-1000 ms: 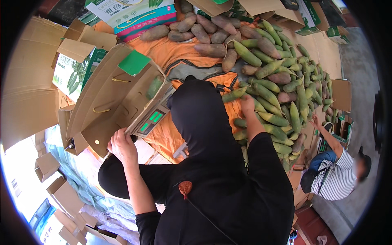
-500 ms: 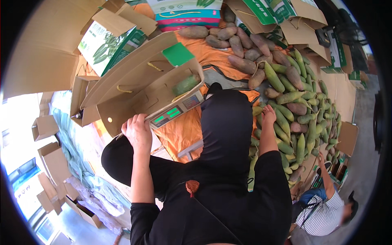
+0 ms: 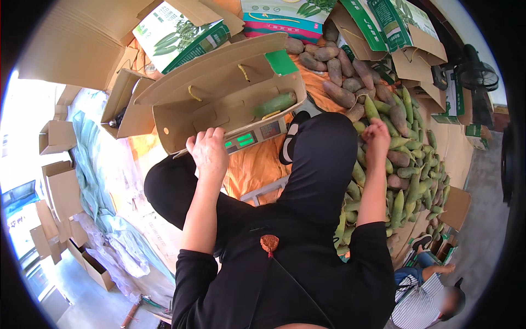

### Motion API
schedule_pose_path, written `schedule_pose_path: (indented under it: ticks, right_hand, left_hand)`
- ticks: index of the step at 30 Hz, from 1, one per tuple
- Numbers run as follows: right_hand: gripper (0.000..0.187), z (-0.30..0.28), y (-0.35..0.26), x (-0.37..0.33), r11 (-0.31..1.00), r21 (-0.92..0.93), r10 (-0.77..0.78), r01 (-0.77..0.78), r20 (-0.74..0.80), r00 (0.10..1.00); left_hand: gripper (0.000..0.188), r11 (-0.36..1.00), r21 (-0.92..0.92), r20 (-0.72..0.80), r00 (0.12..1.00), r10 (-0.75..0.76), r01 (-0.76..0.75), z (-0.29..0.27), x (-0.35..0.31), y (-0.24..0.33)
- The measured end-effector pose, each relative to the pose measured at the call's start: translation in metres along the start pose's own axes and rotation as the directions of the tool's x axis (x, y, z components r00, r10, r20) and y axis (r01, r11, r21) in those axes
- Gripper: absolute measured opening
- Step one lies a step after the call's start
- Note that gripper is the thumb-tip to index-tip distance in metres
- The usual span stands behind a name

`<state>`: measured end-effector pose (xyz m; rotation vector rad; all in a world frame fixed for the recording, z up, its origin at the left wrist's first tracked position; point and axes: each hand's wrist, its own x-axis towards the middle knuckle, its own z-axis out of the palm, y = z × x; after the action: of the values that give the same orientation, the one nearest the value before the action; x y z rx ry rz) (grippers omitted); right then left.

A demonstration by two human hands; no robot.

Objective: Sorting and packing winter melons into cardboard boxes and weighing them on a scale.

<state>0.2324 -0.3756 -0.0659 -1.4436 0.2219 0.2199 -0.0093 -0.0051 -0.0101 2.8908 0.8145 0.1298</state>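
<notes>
A long open cardboard box with yellow cord handles lies in front of me, one thick green radish inside it. My left hand is at the box's near wall, fingers bent over its rim. Beside that rim glows the green display of a digital scale, partly hidden by the box. On my right, my right hand is over the radish pile. Its fingers are curled at the lower end of a long green radish, which they partly hide.
Reddish-purple radishes lie on orange sheeting behind the green pile. Printed cartons stand at the far side, and more open boxes on the left beside plastic sheeting. A person in a striped shirt sits at lower right.
My right hand has moved farther away over the pile to the long green radish. My left hand has shifted along the box rim. The whole view has turned slightly.
</notes>
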Motion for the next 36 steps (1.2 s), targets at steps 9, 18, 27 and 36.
schedule_pose_path:
  ticks: [9,18,27,36]
  right_hand:
    - [0.018,0.131,-0.186,-0.086,0.891,0.282,-0.449,0.355,0.444,0.775]
    - [0.016,0.288,-0.118,-0.115,0.948,0.279,-0.303,0.151,0.661,0.687]
    - [0.018,0.311,-0.011,-0.126,0.779,-0.347,0.117,0.522,0.899,0.423]
    - [0.019,0.208,-0.132,-0.074,0.876,-0.042,-0.272,0.480,0.778,0.566]
  left_hand:
    - [0.015,1.000,0.016,-0.040,0.999,0.011,-0.011,0.002,-0.005,-0.003]
    - [0.018,1.000,-0.011,-0.062,0.998,0.019,-0.020,0.001,-0.009,-0.006]
    - [0.011,1.000,-0.008,-0.037,0.999,0.015,-0.016,0.001,-0.006,-0.001]
    - [0.009,0.999,-0.034,-0.092,0.995,0.039,-0.042,0.002,-0.004,-0.002]
